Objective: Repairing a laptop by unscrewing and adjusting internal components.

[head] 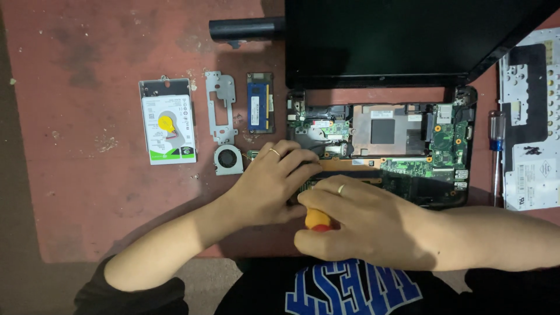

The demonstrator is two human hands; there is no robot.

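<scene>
Gripping an orange-handled screwdriver (318, 220), right hand (356, 224) closed around it; left hand (271, 186) spread, steadying opened laptop (382, 151); hard drive (168, 128), bracket (221, 105), fan (228, 160), memory stick (260, 109) already out; circuit board still seated

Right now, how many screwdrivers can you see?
2: one with an orange handle gripped in the right hand, one with a blue handle lying right of the opened laptop. Others may be hidden.
</scene>
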